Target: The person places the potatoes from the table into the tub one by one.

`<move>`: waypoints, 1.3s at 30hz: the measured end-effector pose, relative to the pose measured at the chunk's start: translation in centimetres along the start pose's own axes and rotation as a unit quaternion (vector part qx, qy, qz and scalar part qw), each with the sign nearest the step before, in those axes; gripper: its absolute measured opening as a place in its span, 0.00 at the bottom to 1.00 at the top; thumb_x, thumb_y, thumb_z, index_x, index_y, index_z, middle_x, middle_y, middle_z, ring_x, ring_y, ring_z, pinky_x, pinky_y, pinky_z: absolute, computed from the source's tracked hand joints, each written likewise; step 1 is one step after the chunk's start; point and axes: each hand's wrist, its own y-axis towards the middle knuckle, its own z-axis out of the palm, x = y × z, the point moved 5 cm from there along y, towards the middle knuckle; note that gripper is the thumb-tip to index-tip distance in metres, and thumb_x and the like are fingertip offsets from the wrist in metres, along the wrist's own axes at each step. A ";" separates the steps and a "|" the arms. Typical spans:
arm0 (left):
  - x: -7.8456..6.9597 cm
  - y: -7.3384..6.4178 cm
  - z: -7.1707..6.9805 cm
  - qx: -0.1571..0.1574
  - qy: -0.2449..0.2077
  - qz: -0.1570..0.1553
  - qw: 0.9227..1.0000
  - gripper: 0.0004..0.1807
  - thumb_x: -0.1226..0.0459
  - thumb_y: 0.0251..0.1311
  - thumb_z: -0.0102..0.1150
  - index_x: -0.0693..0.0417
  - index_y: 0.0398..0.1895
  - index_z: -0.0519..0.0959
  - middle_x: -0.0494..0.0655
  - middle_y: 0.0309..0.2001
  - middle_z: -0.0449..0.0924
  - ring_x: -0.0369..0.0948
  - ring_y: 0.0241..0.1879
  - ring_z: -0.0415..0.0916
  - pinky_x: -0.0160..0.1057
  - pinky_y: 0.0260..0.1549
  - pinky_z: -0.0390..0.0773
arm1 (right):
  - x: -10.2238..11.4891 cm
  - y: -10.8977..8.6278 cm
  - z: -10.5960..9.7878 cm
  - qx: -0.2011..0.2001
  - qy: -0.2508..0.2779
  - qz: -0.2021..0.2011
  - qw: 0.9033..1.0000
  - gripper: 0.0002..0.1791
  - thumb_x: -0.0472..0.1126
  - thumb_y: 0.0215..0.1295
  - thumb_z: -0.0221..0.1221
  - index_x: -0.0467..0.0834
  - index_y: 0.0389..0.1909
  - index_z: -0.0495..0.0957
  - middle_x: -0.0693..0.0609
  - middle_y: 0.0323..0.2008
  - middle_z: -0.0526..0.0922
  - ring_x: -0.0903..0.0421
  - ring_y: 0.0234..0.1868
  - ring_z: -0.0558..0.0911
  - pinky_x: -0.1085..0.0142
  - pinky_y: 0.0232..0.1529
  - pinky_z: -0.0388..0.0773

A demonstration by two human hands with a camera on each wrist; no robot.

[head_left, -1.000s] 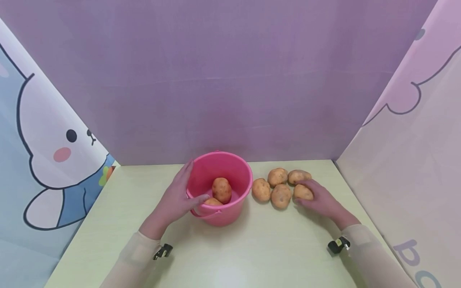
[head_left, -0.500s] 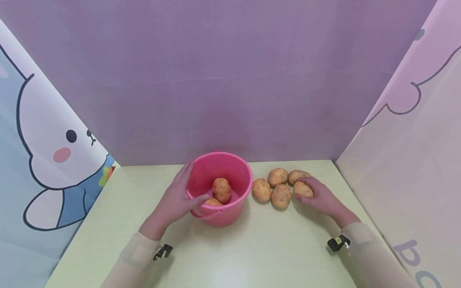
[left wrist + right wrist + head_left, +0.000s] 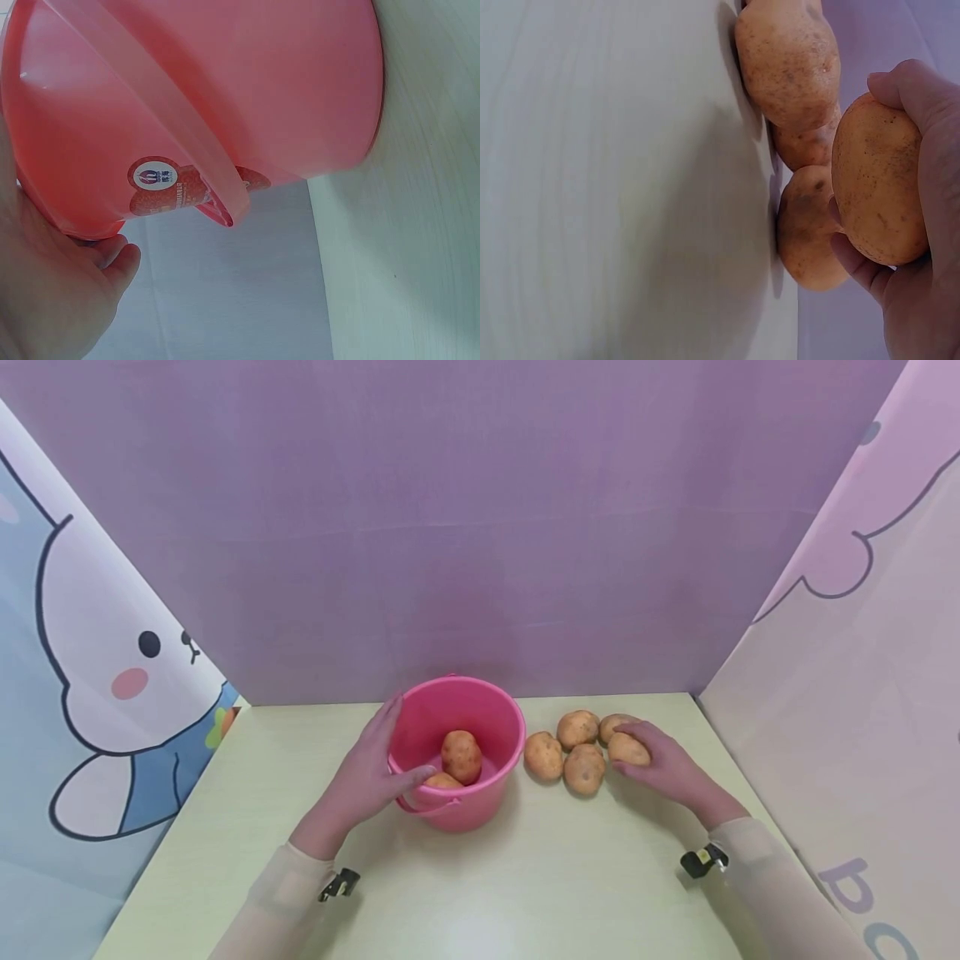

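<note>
A pink bucket [image 3: 491,802] stands upright on the table, with two potatoes visible inside, a whole one [image 3: 461,757] and one [image 3: 442,781] partly hidden by the front rim. My left hand [image 3: 367,774] grips the bucket's left rim, thumb over the front edge. The left wrist view shows the bucket's handle [image 3: 176,112] hanging down its side. My right hand [image 3: 675,772] holds a potato [image 3: 877,180] between thumb and fingers, off the table in the right wrist view. Beside it lie several more potatoes, among them a front one [image 3: 584,769] and one [image 3: 617,727] partly behind the hand.
The loose potatoes, including one [image 3: 543,756] close to the bucket, lie to its right on the pale table [image 3: 510,893]. A purple wall [image 3: 480,568] rises along the table's back edge. Printed panels stand at the left [image 3: 97,610] and right [image 3: 862,693].
My right hand has lifted the potato slightly and shifted a little to the left with it. My left hand and the bucket stay where they were.
</note>
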 end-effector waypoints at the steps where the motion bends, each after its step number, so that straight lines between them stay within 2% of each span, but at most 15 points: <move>1: 0.0 0.0 0.0 0.000 0.000 0.000 1.000 0.68 0.36 0.59 0.79 0.42 0.93 0.46 0.47 0.90 0.47 0.59 0.84 0.54 0.66 0.58 0.85 | 0.1 0.1 0.0 -0.001 0.000 -0.004 1.000 0.34 0.39 0.64 0.79 0.36 0.69 0.79 0.32 0.71 0.79 0.31 0.73 0.75 0.41 0.74 0.70; 3: 0.0 0.0 0.0 -0.001 0.000 0.001 1.000 0.68 0.36 0.59 0.79 0.42 0.93 0.46 0.47 0.90 0.47 0.59 0.84 0.54 0.66 0.59 0.85 | 0.3 0.2 -0.1 -0.001 0.002 -0.012 1.000 0.35 0.39 0.64 0.80 0.36 0.70 0.79 0.33 0.71 0.79 0.33 0.72 0.76 0.53 0.75 0.70; 6: 0.0 0.0 0.0 -0.001 -0.001 0.002 1.000 0.68 0.36 0.59 0.79 0.42 0.93 0.46 0.46 0.90 0.48 0.59 0.84 0.55 0.66 0.58 0.86 | 0.6 0.4 -0.1 -0.001 0.010 -0.021 1.000 0.36 0.38 0.64 0.80 0.36 0.71 0.79 0.34 0.71 0.79 0.35 0.71 0.77 0.73 0.73 0.64; 9: 0.0 0.0 0.0 -0.002 -0.001 0.003 1.000 0.68 0.36 0.59 0.79 0.41 0.93 0.46 0.46 0.90 0.48 0.59 0.84 0.55 0.66 0.58 0.86 | 0.7 0.6 -0.1 0.000 0.010 -0.025 1.000 0.36 0.38 0.64 0.80 0.37 0.71 0.79 0.35 0.71 0.80 0.36 0.71 0.78 0.80 0.71 0.59; 14: -0.1 0.0 0.0 -0.003 -0.004 0.005 1.000 0.68 0.36 0.58 0.80 0.39 0.93 0.47 0.46 0.89 0.49 0.58 0.83 0.56 0.65 0.56 0.87 | 1.0 0.9 -0.1 0.003 0.008 -0.024 1.000 0.35 0.39 0.65 0.79 0.39 0.71 0.79 0.37 0.70 0.81 0.40 0.68 0.80 0.71 0.70 0.68; 19: -0.2 0.0 -0.1 -0.005 -0.007 0.008 1.000 0.68 0.36 0.58 0.80 0.38 0.93 0.48 0.45 0.89 0.50 0.58 0.83 0.57 0.65 0.55 0.88 | 1.2 1.2 0.0 0.015 0.004 -0.015 1.000 0.35 0.41 0.66 0.79 0.38 0.72 0.79 0.39 0.69 0.82 0.43 0.66 0.81 0.53 0.68 0.76; 23: -0.2 0.1 -0.1 -0.006 -0.005 0.010 1.000 0.68 0.35 0.57 0.80 0.39 0.93 0.48 0.45 0.89 0.50 0.58 0.83 0.57 0.65 0.56 0.88 | 1.5 1.6 0.0 0.025 0.008 -0.007 1.000 0.35 0.43 0.68 0.78 0.38 0.72 0.79 0.41 0.66 0.84 0.44 0.64 0.82 0.43 0.66 0.78; 30: -0.2 0.1 -0.1 -0.006 -0.004 0.007 1.000 0.68 0.34 0.57 0.79 0.39 0.93 0.48 0.45 0.89 0.49 0.58 0.83 0.57 0.65 0.56 0.88 | 2.1 2.1 0.0 0.032 0.007 -0.005 0.999 0.33 0.43 0.68 0.78 0.37 0.70 0.80 0.45 0.61 0.86 0.46 0.60 0.83 0.41 0.63 0.79; 39: -0.2 0.2 -0.1 -0.008 -0.012 0.009 1.000 0.68 0.37 0.57 0.81 0.37 0.93 0.49 0.44 0.89 0.51 0.57 0.83 0.58 0.64 0.55 0.88 | 2.9 2.8 0.0 0.046 0.021 0.000 0.999 0.33 0.43 0.69 0.78 0.39 0.71 0.80 0.46 0.63 0.85 0.45 0.61 0.83 0.41 0.62 0.80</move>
